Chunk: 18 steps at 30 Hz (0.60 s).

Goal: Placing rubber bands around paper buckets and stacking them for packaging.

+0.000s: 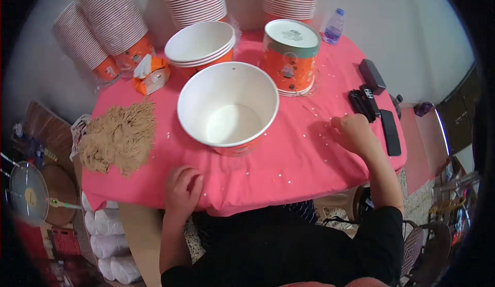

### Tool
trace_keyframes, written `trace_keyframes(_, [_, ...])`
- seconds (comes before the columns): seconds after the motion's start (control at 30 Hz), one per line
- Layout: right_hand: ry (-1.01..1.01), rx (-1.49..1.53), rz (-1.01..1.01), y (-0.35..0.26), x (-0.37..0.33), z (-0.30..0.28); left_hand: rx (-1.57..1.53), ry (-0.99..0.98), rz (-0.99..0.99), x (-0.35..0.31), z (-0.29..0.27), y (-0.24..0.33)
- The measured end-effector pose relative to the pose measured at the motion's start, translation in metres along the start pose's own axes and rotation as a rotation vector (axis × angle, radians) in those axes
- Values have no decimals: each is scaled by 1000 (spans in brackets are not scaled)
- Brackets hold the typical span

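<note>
A large white-lined paper bucket (229, 104) with an orange outside stands upright, mouth up, on the pink cloth; a small dark hole shows near its far rim. My left hand (184, 186) rests at the table's front edge, just short of the bucket. Its fingers curl loosely, a gap shows beside the thumb, and nothing is seen in it. Over on the right, my right hand (356, 132) lies closed on the cloth, its fingertips tucked from sight. Beside it is a black hole punch (362, 105). Small white paper dots are scattered between the hands.
Behind stand nested buckets (201, 45), upturned buckets (290, 65) and tall wrapped bucket stacks (191, 1). A tan heap of cut strings (121, 137) lies left, near an orange wipes packet (152, 73). A bottle (334, 27), black case (372, 76) and black slab (390, 132) sit right.
</note>
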State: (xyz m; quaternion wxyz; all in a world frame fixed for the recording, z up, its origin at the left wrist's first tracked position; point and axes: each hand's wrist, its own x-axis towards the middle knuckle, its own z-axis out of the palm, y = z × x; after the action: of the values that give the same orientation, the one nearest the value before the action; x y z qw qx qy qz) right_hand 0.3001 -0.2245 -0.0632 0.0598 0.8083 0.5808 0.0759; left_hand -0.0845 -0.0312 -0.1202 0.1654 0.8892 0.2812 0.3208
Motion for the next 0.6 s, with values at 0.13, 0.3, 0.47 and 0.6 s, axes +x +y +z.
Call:
trace_keyframes(0.13, [233, 194, -154, -26, 11, -35, -35, 4, -12, 10, -1, -3])
trace_keyframes(0.3, [461, 585, -338, -85, 27, -93, -62, 188, -181, 34, -15, -39])
trace_keyframes(0.47, [575, 648, -580, -113, 51, -108, 210, 244, -154, 63, -51, -83])
trace_keyframes(0.6, [586, 620, -646, -119, 58, -99, 489, 135, 102, 81, -56, -92])
